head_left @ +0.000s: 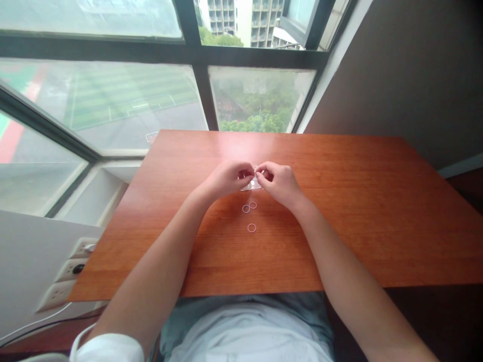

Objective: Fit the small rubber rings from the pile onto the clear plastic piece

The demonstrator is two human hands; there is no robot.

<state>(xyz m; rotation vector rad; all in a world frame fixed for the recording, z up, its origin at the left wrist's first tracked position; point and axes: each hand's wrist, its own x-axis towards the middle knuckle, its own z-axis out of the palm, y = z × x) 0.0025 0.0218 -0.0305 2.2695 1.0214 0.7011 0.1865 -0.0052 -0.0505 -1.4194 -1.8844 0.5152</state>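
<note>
Close together over the middle of the table, my left hand (241, 176) and my right hand (273, 180) both have thumb and fingers pinched, with the fingertips nearly meeting. Whatever sits between those fingertips is too small to make out. Beneath them lies a small clear plastic piece (256, 184), perhaps a bag or box, partly covered by the hands. Nearer to me, three thin pale rings rest flat on the wood: one ring (246, 208) beside a second ring (253, 205), and a third ring (251, 228) apart from them.
The brown wooden table (358, 211) reaches toward large windows with a dark frame (204, 75). A grey wall (407, 75) rises at the right. Wall sockets (70, 270) with plugs and cables are by the table's left edge. My lap is under the front edge.
</note>
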